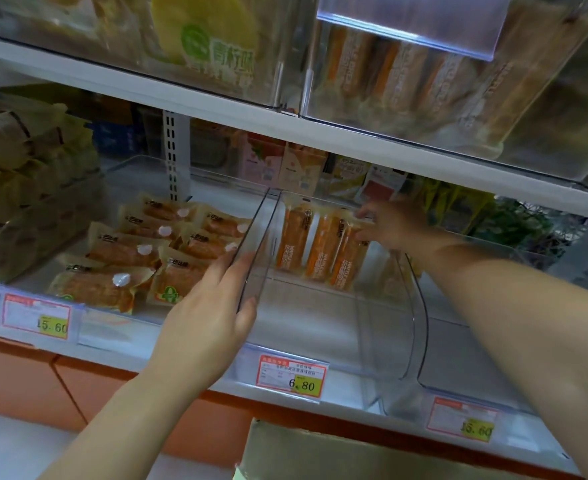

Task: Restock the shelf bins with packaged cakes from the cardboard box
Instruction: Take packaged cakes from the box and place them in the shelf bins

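Observation:
A clear middle shelf bin [320, 299] holds three orange packaged cakes [320, 244] standing in a row at its back. My right hand [389, 225] reaches deep into this bin, and its fingers touch the top of the rightmost cake. My left hand [213, 306] grips the bin's left wall, thumb inside and fingers over the edge. The clear bin to the left [36, 289] holds several flat packaged cakes [140, 254]. A flap of the cardboard box [320, 452] shows at the bottom edge.
A shelf above [181, 95] carries clear bins of packaged goods. Price tags [292, 375] hang along the shelf front. A third clear bin [458, 341] stands to the right. Yellow-green packs [26, 157] are stacked at the far left. Behind the bins stand small cartons.

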Demonstrator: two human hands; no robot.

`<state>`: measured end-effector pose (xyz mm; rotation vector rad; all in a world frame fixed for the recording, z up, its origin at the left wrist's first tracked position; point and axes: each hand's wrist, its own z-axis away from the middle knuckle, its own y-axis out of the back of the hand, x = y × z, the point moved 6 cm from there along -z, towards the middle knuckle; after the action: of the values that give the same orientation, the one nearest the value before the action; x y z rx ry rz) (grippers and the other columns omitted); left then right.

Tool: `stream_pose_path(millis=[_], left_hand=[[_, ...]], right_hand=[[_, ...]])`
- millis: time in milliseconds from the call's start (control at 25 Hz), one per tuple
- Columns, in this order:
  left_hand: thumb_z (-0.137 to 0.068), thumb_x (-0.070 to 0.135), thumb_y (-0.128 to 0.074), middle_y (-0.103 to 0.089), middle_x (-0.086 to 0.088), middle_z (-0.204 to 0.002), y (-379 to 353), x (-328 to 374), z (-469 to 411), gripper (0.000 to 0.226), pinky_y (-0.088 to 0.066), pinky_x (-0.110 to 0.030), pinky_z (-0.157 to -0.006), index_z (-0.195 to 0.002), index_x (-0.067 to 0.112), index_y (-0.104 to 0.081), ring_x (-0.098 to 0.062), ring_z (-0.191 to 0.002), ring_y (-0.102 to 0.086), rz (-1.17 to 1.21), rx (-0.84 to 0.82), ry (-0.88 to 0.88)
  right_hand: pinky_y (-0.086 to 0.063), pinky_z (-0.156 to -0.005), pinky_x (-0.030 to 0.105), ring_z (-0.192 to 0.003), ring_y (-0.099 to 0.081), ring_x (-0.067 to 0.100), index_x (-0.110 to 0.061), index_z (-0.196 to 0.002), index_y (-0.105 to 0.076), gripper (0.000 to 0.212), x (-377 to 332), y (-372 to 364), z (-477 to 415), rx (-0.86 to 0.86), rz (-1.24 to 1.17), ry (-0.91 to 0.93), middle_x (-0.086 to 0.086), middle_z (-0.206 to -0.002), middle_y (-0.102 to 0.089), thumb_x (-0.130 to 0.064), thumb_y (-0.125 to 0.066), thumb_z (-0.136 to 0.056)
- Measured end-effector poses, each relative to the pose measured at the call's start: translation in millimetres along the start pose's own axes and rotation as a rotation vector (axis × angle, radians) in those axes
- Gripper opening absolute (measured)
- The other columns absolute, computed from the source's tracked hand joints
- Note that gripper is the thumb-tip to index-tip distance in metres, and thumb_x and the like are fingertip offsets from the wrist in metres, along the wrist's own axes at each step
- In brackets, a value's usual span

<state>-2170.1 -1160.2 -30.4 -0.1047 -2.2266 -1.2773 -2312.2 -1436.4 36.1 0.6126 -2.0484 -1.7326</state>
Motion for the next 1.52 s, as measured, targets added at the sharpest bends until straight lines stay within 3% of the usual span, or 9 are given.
stream_pose_path(millis=[240,400,640,720,840,1040,1160,1320,1520], left_hand=[[-0.094,0.034,-0.056,-0.028,0.001,-0.155,5.9,2.3,3.6,0.064,-0.038,-0.034,-0.104,-0.151,0.029,-0.027,-0.020,-0.140,-0.033,0.108,-0.030,0.007],[-0.091,0.036,-0.063,-0.032,-0.009,-0.155,18.4,18.2,28.0,0.066,-0.021,-0.034,-0.115,-0.148,0.019,-0.037,-0.026,-0.143,-0.028,-0.018,0.048,-0.048],[-0.089,0.034,-0.054,-0.050,-0.006,-0.141,13.0,86.4,110.2,0.048,-0.027,-0.023,-0.109,-0.134,0.015,-0.054,-0.019,-0.130,-0.044,-0.040,0.030,-0.322],[-0.087,0.039,-0.049,-0.053,-0.002,-0.138,-20.9,99.3,148.1,0.047,-0.030,-0.020,-0.105,-0.130,0.020,-0.058,-0.016,-0.126,-0.046,-0.022,-0.172,-0.331],[-0.091,0.038,-0.054,-0.045,0.002,-0.146,-77.5,99.6,203.3,0.048,-0.023,-0.020,-0.110,-0.137,0.027,-0.052,-0.015,-0.136,-0.040,-0.026,-0.504,-0.268],[-0.086,0.037,-0.059,-0.040,0.005,-0.149,-131.1,113.3,258.0,0.065,-0.028,-0.023,-0.112,-0.147,0.029,-0.036,-0.013,-0.138,-0.035,-0.026,-0.863,-0.244],[-0.078,0.048,-0.068,-0.035,0.007,-0.149,-143.9,117.3,268.9,0.086,-0.032,-0.025,-0.111,-0.151,0.031,-0.026,-0.013,-0.135,-0.038,-0.016,-0.922,-0.208],[-0.071,0.058,-0.076,-0.040,0.015,-0.142,-147.6,109.5,264.3,0.074,-0.037,-0.025,-0.106,-0.136,0.038,-0.046,-0.007,-0.129,-0.041,0.020,-0.889,-0.150],[-0.076,0.045,-0.078,-0.062,0.016,-0.111,-133.4,94.1,240.3,0.041,-0.048,-0.020,-0.083,-0.103,0.028,-0.052,-0.002,-0.099,-0.059,0.317,-0.748,0.207]], right_hand=[[-0.036,-0.109,0.039,-0.135,-0.037,0.031,-0.029,-0.143,-0.042,0.078,2.5,8.2,21.1,-0.014,-0.077,-0.009,0.006,-0.147,-0.043,-0.055,-0.073,-0.076],[-0.032,-0.110,0.041,-0.138,-0.031,0.026,-0.035,-0.141,-0.041,0.062,-13.0,33.2,96.7,0.028,-0.216,0.060,0.001,-0.147,-0.041,-0.051,-0.064,-0.086],[-0.041,-0.078,0.021,-0.085,-0.055,0.013,-0.021,-0.114,-0.064,0.025,-6.5,52.7,275.8,0.337,-0.633,0.245,-0.005,-0.091,-0.063,-0.017,-0.063,-0.089],[-0.043,-0.072,0.018,-0.076,-0.057,0.010,-0.026,-0.104,-0.066,0.020,17.0,11.0,318.7,0.188,-0.784,0.115,-0.007,-0.085,-0.064,-0.012,-0.063,-0.089],[-0.047,-0.085,0.023,-0.091,-0.062,0.008,-0.038,-0.100,-0.062,0.027,47.2,-78.0,362.8,-0.238,-0.700,-0.049,-0.008,-0.097,-0.068,-0.013,-0.060,-0.091],[-0.035,-0.102,0.032,-0.124,-0.043,0.021,-0.030,-0.134,-0.049,0.048,42.2,-137.4,397.3,-0.541,-0.193,0.222,-0.004,-0.130,-0.055,-0.019,-0.057,-0.087],[-0.033,-0.099,0.037,-0.124,-0.037,0.026,-0.027,-0.137,-0.044,0.049,30.1,-155.8,417.0,-0.596,0.080,0.334,0.002,-0.133,-0.049,-0.023,-0.051,-0.088],[-0.029,-0.099,0.038,-0.122,-0.038,0.025,-0.024,-0.133,-0.047,0.044,32.0,-162.6,411.9,-0.509,0.157,0.262,0.001,-0.126,-0.056,-0.025,-0.049,-0.089],[-0.035,-0.106,0.034,-0.121,-0.046,0.014,-0.041,-0.133,-0.042,0.060,48.3,-135.6,395.0,-0.454,-0.302,0.095,-0.016,-0.127,-0.048,-0.028,-0.066,-0.080]])
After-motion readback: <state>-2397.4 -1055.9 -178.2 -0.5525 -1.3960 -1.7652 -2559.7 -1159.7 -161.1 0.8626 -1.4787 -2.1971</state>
